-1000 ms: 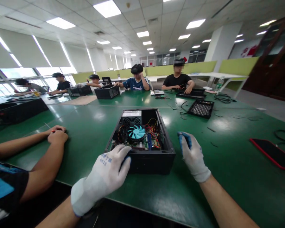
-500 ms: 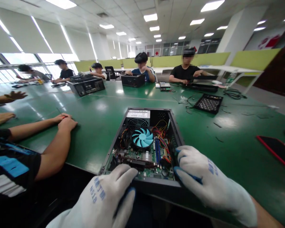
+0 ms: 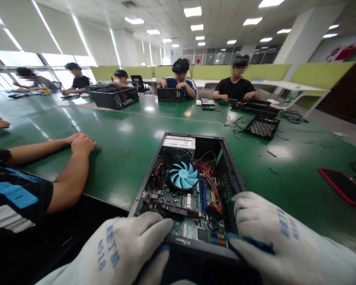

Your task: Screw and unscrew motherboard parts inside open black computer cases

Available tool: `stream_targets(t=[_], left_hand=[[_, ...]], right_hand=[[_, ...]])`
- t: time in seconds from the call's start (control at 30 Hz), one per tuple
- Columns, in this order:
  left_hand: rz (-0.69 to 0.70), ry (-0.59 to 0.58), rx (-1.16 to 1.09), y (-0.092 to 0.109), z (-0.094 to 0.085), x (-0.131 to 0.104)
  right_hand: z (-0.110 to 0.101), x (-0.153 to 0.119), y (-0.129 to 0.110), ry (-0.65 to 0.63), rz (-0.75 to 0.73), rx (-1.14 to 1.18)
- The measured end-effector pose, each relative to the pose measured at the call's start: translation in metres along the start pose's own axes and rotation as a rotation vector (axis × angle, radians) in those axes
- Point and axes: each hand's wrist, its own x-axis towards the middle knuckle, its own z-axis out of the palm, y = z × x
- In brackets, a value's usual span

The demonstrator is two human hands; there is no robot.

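An open black computer case [image 3: 234,170] lies in front of me at the table's edge. Inside it show a light-blue CPU fan [image 3: 183,175], a power supply [image 3: 179,144] at the far end, coloured cables [image 3: 209,170] and a green motherboard [image 3: 178,225]. Both hands wear white gloves with blue palms. My left hand [image 3: 130,245] is closed over the near left corner of the case, its fingertips partly hidden. My right hand [image 3: 267,233] grips the right wall near the front corner, thumb on the near side.
On the green table [image 3: 115,166], a co-worker's forearms [image 3: 74,158] rest to my left. A black drive cage [image 3: 261,126] and loose cables lie at the far right, with a red-edged black pad [image 3: 341,184] nearer. Several people sit across, with computer cases [image 3: 115,97] before some.
The case has come closer and turned slightly, its near end shifting right. Both hands have stayed on it and moved along. Across the table, a co-worker has lowered a hand to a case.
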Motion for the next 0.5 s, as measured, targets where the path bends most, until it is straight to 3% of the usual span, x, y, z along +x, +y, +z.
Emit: stream_targets(t=[0.13, 0.3, 0.5], left_hand=[[0.005, -0.114, -0.060, -0.003, -0.001, 0.020], [-0.024, -0.258, -0.090, -0.013, 0.017, 0.033], [-0.021, -0.184, -0.091, -0.016, 0.027, 0.026]], right_hand=[[0.005, 0.028, 0.011, -0.185, 0.027, -0.223], [0.034, 0.070, 0.045, -0.317, 0.071, -0.450], [0.064, 0.111, 0.052, -0.557, 0.029, -0.609]])
